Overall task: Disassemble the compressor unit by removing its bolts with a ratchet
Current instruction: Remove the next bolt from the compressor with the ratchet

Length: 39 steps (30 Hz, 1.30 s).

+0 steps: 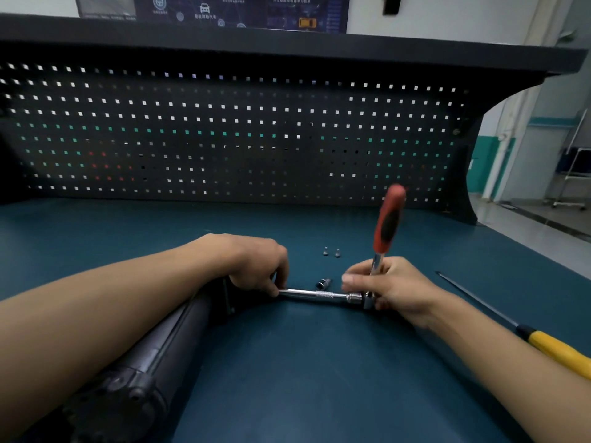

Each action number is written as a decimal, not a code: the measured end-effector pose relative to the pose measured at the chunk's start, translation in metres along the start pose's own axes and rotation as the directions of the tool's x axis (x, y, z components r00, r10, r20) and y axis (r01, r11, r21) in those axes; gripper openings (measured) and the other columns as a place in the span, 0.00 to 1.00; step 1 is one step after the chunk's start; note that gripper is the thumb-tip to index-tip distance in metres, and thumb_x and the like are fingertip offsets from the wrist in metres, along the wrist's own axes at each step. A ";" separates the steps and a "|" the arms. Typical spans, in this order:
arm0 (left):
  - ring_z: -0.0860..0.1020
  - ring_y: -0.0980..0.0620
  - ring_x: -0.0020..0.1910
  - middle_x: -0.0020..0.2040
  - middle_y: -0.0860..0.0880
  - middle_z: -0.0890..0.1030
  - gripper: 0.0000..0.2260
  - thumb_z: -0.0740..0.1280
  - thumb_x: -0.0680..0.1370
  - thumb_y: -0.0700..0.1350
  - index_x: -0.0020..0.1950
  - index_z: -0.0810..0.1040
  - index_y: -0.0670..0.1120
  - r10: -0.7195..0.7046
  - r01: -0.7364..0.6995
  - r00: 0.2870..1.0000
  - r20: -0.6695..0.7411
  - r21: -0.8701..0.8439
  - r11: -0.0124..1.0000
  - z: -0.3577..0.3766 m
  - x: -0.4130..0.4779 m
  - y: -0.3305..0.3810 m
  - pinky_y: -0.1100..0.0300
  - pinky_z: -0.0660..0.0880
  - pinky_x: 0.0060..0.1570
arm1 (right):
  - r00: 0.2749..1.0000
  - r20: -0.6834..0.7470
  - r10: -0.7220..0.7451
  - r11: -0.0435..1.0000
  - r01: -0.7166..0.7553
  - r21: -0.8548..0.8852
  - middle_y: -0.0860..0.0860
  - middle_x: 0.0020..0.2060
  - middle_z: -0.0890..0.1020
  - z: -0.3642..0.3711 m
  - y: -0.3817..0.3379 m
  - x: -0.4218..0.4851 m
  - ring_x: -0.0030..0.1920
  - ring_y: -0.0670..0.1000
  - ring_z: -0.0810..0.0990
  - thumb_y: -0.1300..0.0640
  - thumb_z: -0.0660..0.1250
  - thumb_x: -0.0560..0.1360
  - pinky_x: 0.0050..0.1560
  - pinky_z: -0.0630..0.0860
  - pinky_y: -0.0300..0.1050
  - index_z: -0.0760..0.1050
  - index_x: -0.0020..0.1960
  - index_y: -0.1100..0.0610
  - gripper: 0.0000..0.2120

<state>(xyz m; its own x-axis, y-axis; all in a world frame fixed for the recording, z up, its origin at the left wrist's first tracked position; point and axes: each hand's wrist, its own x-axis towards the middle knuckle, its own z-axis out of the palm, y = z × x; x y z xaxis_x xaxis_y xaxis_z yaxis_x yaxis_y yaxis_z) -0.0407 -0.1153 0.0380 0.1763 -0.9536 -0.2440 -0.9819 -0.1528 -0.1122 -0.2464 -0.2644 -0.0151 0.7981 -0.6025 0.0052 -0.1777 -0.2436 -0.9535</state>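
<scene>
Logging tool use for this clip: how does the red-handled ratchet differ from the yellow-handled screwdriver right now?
Grip: the ratchet has a red and black handle, the screwdriver a yellow one. Pose: the ratchet's handle stands nearly upright; the screwdriver lies flat on the table. Use: the right hand grips the ratchet near its head, with an extension bar attached that the left hand pinches; no hand touches the screwdriver. Both are on the person's right.

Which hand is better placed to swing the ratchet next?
Right: the right hand grips the ratchet near its head; the left hand pinches the extension bar at the compressor end.
</scene>
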 end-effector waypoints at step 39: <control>0.78 0.53 0.45 0.48 0.55 0.83 0.07 0.70 0.77 0.53 0.51 0.82 0.52 0.004 -0.006 1.000 -0.030 -0.076 0.997 0.002 -0.006 0.000 0.60 0.70 0.43 | 0.980 -0.004 -0.200 0.978 0.199 -0.067 0.47 0.31 0.82 0.019 0.001 -0.009 0.25 0.47 0.72 0.59 0.78 0.72 0.29 0.70 0.35 0.82 0.45 0.51 0.07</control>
<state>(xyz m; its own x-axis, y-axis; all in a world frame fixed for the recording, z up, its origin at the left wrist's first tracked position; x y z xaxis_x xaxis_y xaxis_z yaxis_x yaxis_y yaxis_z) -0.0414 -0.1087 0.0375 0.1703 -0.9617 -0.2150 -0.9854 -0.1661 -0.0374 -0.2431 -0.2443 -0.0222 0.8154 -0.5446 0.1964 -0.0535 -0.4087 -0.9111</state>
